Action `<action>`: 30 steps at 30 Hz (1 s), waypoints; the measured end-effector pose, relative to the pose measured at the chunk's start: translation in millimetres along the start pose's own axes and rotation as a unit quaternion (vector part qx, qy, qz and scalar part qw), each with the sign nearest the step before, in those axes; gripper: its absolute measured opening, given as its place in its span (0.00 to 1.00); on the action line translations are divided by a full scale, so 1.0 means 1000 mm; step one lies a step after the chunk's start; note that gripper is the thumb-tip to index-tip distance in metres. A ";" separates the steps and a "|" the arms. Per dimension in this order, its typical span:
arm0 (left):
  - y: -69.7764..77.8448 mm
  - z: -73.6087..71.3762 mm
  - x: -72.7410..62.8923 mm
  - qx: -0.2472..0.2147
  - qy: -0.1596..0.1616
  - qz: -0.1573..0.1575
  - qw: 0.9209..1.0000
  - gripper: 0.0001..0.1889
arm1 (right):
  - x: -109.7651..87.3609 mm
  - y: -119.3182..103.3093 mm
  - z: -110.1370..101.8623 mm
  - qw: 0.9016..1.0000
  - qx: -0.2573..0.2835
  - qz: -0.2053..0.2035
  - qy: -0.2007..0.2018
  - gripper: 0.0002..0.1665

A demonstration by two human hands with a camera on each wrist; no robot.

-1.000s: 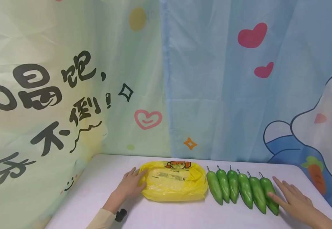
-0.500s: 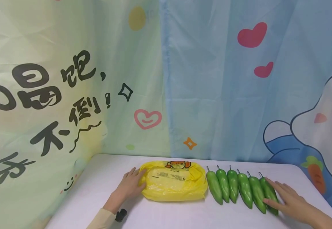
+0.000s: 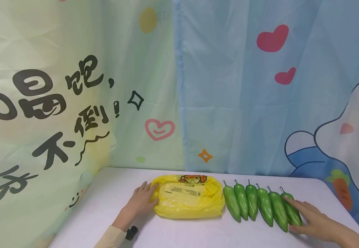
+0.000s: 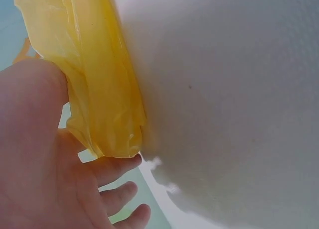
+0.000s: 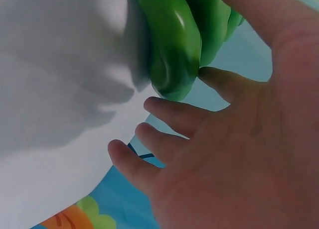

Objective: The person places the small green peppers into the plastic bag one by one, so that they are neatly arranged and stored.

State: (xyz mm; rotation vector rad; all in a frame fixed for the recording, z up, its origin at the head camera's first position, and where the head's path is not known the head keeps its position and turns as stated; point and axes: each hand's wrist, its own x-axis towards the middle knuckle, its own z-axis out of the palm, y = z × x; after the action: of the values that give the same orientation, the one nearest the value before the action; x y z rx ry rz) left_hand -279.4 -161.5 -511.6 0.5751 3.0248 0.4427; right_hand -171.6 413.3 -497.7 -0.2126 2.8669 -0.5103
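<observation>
A yellow plastic bag (image 3: 185, 210), folded into a bundle with printing on top, lies mid-table. My left hand (image 3: 140, 201) rests against its left end, thumb and index finger on either side of the bag (image 4: 107, 89) and the other fingers spread. To its right several green peppers lie in a slanted row, stems away from me. My right hand (image 3: 314, 218) reaches over the rightmost pepper (image 3: 292, 212), index finger near its stem end and thumb by its tip. In the right wrist view the fingers are spread beside that pepper (image 5: 174, 50); whether they press it I cannot tell.
The white table (image 3: 222, 236) has rounded far corners. A printed curtain (image 3: 213, 86) hangs behind it and along the left side. A small black object (image 3: 132, 233) shows under my left wrist.
My right hand has moved left, from beside the rightmost pepper to over it. The left hand, the bag and the peppers look still.
</observation>
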 end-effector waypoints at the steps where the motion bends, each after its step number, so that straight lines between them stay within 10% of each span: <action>1: 0.000 0.000 0.000 0.000 0.000 0.000 1.000 0.31 | 0.001 0.001 0.000 1.000 0.001 0.000 -0.003 0.55; 30: -0.001 0.001 0.001 0.008 -0.022 -0.019 1.000 0.32 | 0.008 0.001 0.008 1.000 0.016 0.003 -0.012 0.47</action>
State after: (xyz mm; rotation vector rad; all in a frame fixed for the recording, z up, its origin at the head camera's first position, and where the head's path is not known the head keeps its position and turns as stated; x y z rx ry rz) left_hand -280.8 -161.2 -513.0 0.5213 2.9949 0.4004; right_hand -177.7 409.8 -507.0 -0.2030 2.8324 -0.5484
